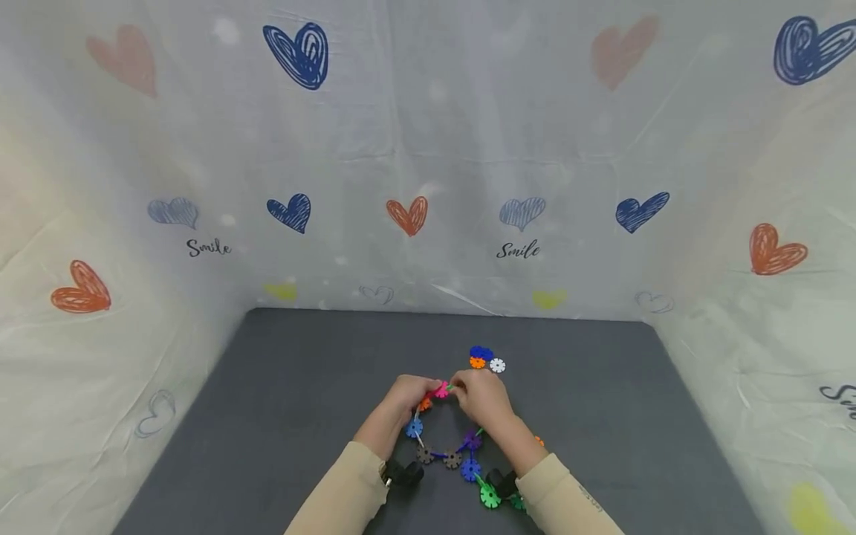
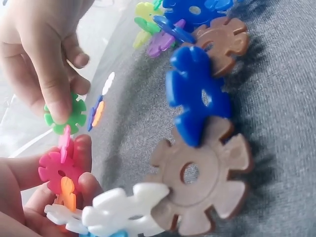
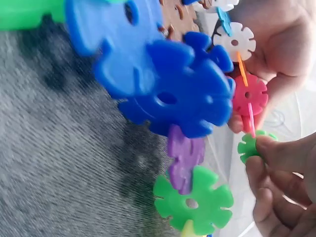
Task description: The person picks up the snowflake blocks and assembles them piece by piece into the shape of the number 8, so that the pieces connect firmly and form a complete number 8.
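My left hand holds one end of a chain of snowflake-shaped plastic discs, with a pink disc between its fingers. Facing it, my right hand pinches a green disc between thumb and forefinger. The green disc meets another pink disc edge to edge; how deep their slots engage is hard to tell. From the left hand the chain runs through an orange disc, a white disc, a brown disc and a blue disc, curving across the grey table.
Beyond the right hand lie loose blue discs, an orange disc and a white disc. Linked green discs extend near the right forearm, which partly covers an orange piece. A heart-printed cloth surrounds the table.
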Demonstrator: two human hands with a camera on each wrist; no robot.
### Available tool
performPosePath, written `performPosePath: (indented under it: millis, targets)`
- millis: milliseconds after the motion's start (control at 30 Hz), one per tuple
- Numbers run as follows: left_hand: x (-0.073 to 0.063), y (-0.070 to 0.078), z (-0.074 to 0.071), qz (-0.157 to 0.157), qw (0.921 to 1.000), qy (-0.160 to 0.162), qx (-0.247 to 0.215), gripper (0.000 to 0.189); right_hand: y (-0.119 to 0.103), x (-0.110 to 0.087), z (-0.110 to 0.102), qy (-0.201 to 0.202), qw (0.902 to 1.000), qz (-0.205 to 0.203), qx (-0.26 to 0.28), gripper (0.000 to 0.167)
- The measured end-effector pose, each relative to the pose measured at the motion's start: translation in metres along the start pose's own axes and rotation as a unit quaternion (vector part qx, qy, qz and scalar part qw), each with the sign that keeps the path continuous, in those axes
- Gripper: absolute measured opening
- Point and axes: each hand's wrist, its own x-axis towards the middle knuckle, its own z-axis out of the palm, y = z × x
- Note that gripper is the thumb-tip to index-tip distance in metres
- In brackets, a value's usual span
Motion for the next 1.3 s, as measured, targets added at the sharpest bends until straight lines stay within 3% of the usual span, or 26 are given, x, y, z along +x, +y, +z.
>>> performPosePath:
  millis: [133,433,800,1033,1167,1300]
  targets:
    - [0.0,-0.002,-0.002,-0.004,0.9999,-0.008,-0.006,0.027,0.0,-0.001,0.001,-0.031,0.9983,0.023,0.042,0.003]
    - [0.001,0.001,-0.003,0.006,0.9993,-0.03,-0.023,0.028,0.007,-0.001,0.0,-0.036,0.9903,0.071,0.113,0.005]
    - [-0.002,0.0,-0.006,0.021,0.9993,-0.03,-0.005,0.03,0.007,-0.003,0.0,-0.007,0.984,0.075,0.162,0.008]
    - [-0.001,0.001,-0.003,0.032,0.9991,-0.026,-0.012,0.03,0.016,-0.006,-0.004,-0.012,0.9628,0.14,0.231,0.01]
    - [0.001,0.001,-0.006,0.027,0.999,-0.032,-0.014,0.03,0.015,-0.003,-0.001,-0.001,0.9732,0.112,0.2,0.011]
    - [0.001,0.001,-0.008,0.023,0.9986,-0.035,-0.032,0.028,0.011,0.0,0.002,-0.001,0.9773,0.1,0.186,0.01]
